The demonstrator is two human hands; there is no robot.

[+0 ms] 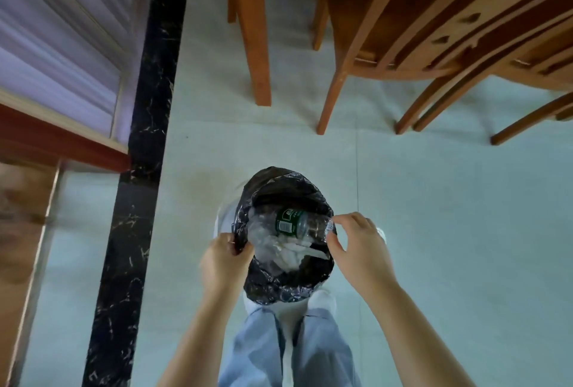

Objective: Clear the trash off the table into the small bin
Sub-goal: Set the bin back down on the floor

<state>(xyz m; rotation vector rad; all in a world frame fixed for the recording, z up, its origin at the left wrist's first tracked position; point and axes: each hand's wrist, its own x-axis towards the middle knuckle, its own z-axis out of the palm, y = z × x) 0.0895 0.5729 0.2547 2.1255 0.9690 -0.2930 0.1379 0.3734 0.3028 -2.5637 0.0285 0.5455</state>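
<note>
Floor: pale grey tiles (434,200) are spreading across the whole view, with a black marbled strip (139,138) running along them to the left of the bin.
Furniture: wooden chair and table legs (260,45) are standing on the tiles beyond the bin, well apart from it.
Small bin (286,237): it is sitting on the floor just ahead of the person's feet, and a black plastic liner (279,289) is covering its rim and hanging over the outside.
Plastic bottle (297,224): a clear, crumpled bottle with a green label is lying on its side inside the bin, its end pointing toward the bin's right rim.
Other trash: crumpled white paper and clear wrapping (288,251) are lying inside the bin under and beside the bottle.
Left hand (224,262): it is pinching the liner at the bin's left rim, thumb and fingers closed on the black plastic.
Right hand (356,247): it is hovering at the bin's right rim with the fingers curled; thumb and forefinger are sitting just beside the bottle's end, and whether they are gripping it cannot be told.
Person: light blue trouser legs (310,349) and a white shoe (322,298) are showing on the near side of the bin, the shoe toe touching the liner's lower edge.
</note>
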